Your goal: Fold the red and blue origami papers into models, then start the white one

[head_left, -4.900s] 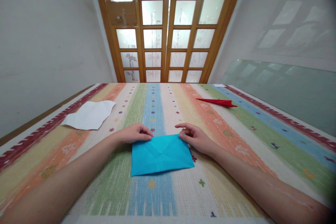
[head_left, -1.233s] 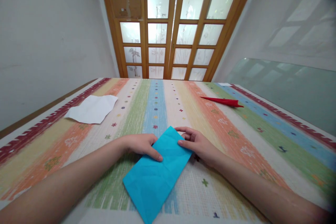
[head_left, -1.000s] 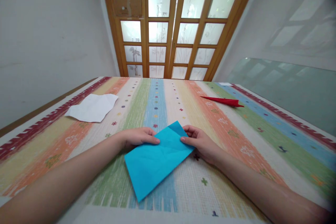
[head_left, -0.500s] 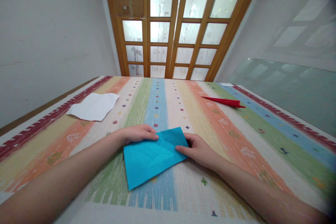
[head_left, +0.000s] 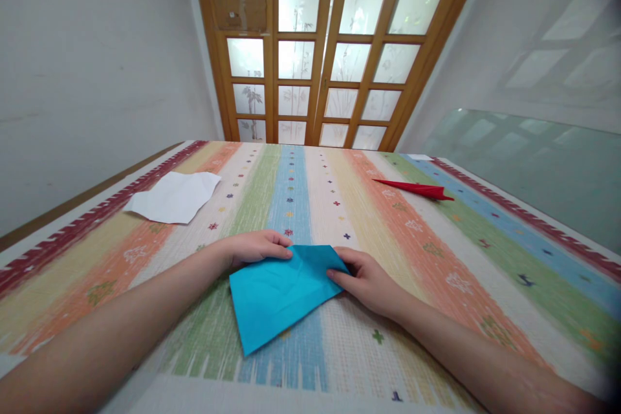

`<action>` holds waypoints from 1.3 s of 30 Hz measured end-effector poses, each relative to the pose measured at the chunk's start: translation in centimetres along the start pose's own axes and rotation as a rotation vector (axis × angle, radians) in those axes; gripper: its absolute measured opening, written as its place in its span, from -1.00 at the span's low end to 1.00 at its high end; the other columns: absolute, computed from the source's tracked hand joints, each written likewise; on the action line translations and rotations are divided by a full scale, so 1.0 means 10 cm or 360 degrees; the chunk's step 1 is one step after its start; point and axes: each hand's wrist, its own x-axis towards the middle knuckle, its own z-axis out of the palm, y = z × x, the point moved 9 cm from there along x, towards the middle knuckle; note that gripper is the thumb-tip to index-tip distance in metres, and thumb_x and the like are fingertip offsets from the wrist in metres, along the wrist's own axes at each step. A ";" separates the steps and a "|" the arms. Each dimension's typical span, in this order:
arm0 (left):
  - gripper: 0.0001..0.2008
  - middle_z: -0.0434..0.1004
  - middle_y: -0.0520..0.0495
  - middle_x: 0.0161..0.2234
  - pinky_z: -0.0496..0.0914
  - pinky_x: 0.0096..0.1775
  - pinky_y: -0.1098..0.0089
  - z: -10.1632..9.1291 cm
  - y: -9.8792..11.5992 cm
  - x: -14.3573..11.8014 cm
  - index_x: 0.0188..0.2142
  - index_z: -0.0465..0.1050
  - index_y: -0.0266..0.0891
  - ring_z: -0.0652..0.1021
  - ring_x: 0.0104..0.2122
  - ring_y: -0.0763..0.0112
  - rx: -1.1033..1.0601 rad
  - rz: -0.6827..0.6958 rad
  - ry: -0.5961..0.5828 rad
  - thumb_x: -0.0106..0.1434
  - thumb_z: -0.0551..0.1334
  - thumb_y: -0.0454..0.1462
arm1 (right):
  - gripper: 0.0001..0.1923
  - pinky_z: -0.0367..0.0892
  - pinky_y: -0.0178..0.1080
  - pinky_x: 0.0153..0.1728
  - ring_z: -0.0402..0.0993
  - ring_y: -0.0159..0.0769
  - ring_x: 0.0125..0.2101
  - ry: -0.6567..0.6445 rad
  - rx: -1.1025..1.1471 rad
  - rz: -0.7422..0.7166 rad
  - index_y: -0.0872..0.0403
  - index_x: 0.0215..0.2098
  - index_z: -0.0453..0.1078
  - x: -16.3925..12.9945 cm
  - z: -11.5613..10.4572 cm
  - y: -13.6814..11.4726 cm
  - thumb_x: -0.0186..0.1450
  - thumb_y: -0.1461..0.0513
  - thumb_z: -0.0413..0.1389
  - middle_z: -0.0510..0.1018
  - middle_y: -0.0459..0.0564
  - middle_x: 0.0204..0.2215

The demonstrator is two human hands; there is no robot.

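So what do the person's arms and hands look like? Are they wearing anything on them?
The left forearm and right forearm are bare, narrowing towards the wrists. No sleeve, watch or bracelet shows. The left hand and right hand have no gloves, and I can't see any rings, though some parts are hidden.

The person's left hand (head_left: 257,248) and right hand (head_left: 371,279) are bare, with slender fingers (head_left: 356,255) and short nails. The left forearm (head_left: 145,303) and right forearm (head_left: 466,343) are likewise bare, broad toward the elbow, tapering smoothly to narrow wrists (head_left: 400,303). Faint streaks mark the right one.
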 end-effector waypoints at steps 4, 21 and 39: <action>-0.67 0.59 -0.07 -0.32 0.39 -0.35 0.44 0.01 0.04 0.03 -0.26 0.58 -0.26 0.52 -0.42 0.40 0.0212 0.0058 0.0057 0.10 0.41 -0.06 | -0.66 0.37 -0.03 -0.04 0.50 -0.08 -0.11 -0.0005 -0.0078 -0.0020 -0.08 0.05 0.50 -0.01 0.02 -0.03 0.31 0.25 0.14 0.61 -0.01 -0.10; -0.53 0.63 -0.23 -0.09 0.45 -0.08 0.27 -0.08 0.01 0.00 -0.07 0.60 -0.28 0.61 -0.18 0.20 -0.0040 0.0036 -0.0002 0.16 0.38 0.00 | -0.56 0.33 -0.03 0.06 0.49 -0.19 0.01 -0.0024 -0.0124 -0.0307 -0.17 -0.09 0.60 -0.02 0.01 -0.15 0.24 0.41 0.06 0.54 -0.04 0.03; -0.65 0.55 -0.02 -0.45 0.31 -0.41 0.45 -0.10 0.02 0.03 -0.32 0.59 -0.28 0.45 -0.50 0.46 0.0144 0.0019 0.0170 0.06 0.44 -0.04 | -0.68 0.22 -0.04 0.10 0.40 -0.12 0.08 -0.0180 0.0034 -0.0154 -0.02 -0.36 0.59 -0.03 0.04 -0.15 0.10 0.43 0.07 0.44 -0.02 0.14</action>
